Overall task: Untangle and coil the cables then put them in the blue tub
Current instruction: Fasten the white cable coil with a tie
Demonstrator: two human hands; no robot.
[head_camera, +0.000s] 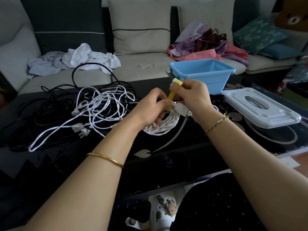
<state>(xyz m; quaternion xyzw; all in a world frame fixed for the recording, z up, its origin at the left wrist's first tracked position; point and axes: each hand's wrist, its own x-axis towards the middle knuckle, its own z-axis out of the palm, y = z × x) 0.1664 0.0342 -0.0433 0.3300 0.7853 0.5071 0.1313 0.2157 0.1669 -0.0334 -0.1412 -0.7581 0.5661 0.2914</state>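
The left hand point(152, 105) curls its fingers around the coiled white cable point(164, 124) while the right hand point(193, 95) pinches a yellow strap point(172, 95) just above it, the blue tub point(202, 75) standing beyond the fingertips.

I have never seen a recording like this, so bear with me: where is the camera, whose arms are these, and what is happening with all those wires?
There is no machine here. The single picture comes from a camera worn on a person's head, looking down at their own bare hands. The left hand grips a coiled white cable. The right hand pinches a yellow strap that reaches down to the coil. On the dark table lie a tangle of white and black cables, a blue tub and a white lid. A sofa with clothes stands behind.
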